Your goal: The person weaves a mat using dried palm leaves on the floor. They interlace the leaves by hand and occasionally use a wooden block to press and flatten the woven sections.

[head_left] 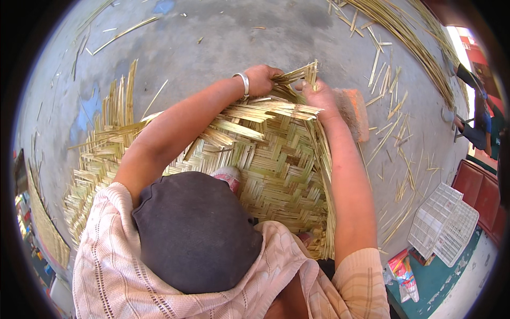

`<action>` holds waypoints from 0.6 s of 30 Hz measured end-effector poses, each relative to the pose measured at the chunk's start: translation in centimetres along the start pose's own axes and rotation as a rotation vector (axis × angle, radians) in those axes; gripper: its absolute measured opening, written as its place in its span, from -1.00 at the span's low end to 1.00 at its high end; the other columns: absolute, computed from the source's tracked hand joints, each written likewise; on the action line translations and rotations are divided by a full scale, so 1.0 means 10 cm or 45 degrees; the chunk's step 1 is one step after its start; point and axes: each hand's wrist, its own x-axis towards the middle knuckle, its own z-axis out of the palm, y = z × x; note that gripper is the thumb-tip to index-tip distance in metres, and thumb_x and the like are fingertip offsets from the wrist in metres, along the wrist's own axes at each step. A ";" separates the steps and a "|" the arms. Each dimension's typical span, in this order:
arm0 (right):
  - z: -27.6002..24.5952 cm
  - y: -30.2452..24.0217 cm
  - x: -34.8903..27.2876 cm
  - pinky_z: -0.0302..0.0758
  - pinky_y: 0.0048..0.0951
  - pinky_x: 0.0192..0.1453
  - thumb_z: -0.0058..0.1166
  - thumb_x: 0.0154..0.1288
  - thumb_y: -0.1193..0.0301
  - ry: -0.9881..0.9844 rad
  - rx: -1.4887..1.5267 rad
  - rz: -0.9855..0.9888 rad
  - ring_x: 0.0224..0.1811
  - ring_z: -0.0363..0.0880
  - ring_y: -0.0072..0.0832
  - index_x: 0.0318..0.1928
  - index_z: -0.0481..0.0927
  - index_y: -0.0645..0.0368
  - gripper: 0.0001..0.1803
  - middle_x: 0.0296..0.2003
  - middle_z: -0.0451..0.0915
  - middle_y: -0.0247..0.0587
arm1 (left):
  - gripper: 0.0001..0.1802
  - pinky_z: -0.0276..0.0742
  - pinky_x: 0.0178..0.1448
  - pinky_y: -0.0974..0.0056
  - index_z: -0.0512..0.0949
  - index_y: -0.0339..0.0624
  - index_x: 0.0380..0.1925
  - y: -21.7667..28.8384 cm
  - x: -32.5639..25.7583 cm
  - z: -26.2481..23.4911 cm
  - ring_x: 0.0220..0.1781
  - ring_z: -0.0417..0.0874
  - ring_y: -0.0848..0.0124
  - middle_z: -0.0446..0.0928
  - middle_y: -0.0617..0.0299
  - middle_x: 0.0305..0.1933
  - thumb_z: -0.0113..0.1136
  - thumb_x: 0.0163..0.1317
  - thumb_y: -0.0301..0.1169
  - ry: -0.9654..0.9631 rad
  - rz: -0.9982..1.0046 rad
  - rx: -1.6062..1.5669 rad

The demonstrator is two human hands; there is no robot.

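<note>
A mat (287,165) woven from flat, pale green and straw-coloured reed strips lies on the floor under my arms. At its far right corner the loose strip ends (298,73) are bent upward. My left hand (260,80), with a silver bangle at the wrist, is closed on these strips from the left. Just to its right, my right hand (320,98) grips the strips at the corner, thumb up. Below my left forearm a row of folded strip ends (249,114) lies across the weave. Dark cloth hides the mat's near part.
A reddish brick (357,114) lies beside my right wrist. Long reeds (409,40) form a bundle at the far right, with scattered scraps (393,87) near them. White plastic crates (443,223) and a colourful packet (405,274) are at the lower right.
</note>
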 end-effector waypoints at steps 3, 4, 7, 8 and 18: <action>-0.12 0.12 0.12 0.54 -0.33 -0.04 -0.02 0.44 0.30 -0.138 0.170 0.076 -0.21 0.68 -0.44 -0.12 0.63 0.21 -0.74 -0.27 0.74 -0.21 | -0.55 0.56 0.13 0.19 0.57 0.05 0.11 0.08 -0.07 -0.01 -0.04 0.70 0.15 0.67 -0.01 -0.07 0.05 0.20 -0.51 0.033 0.006 0.022; -0.17 0.16 0.15 0.54 -0.35 -0.04 -0.02 0.44 0.30 -0.099 0.240 0.129 -0.21 0.68 -0.45 -0.11 0.62 0.21 -0.75 -0.27 0.74 -0.20 | -0.54 0.57 0.11 0.16 0.57 0.07 0.11 0.10 -0.10 0.01 -0.04 0.69 0.12 0.67 -0.02 -0.08 0.05 0.19 -0.50 0.025 0.037 0.157; -0.28 0.20 0.20 0.55 -0.41 -0.08 -0.04 0.46 0.32 -0.123 0.620 0.246 -0.21 0.66 -0.48 -0.06 0.57 0.18 -0.77 -0.24 0.72 -0.13 | -0.47 0.58 0.04 0.03 0.54 0.13 0.15 0.19 -0.18 0.08 -0.07 0.66 0.00 0.67 -0.03 -0.13 0.02 0.12 -0.47 0.012 0.067 0.448; -0.31 0.18 0.21 0.57 -0.41 -0.08 -0.03 0.47 0.31 -0.191 0.588 0.184 -0.22 0.66 -0.47 -0.04 0.55 0.18 -0.76 -0.23 0.71 -0.12 | -0.47 0.59 0.03 0.03 0.54 0.15 0.15 0.20 -0.20 0.08 -0.07 0.67 0.01 0.67 -0.02 -0.13 0.03 0.12 -0.47 0.026 0.040 0.459; -0.42 0.10 0.17 0.62 -0.40 -0.08 0.10 0.42 0.13 -0.392 0.526 0.221 -0.21 0.65 -0.47 -0.03 0.55 0.18 -0.63 -0.19 0.69 -0.15 | -0.52 0.46 0.27 0.17 0.48 -0.17 0.13 0.18 -0.37 0.40 0.29 0.50 0.20 0.50 0.12 0.23 0.12 0.16 -0.37 0.008 0.351 0.959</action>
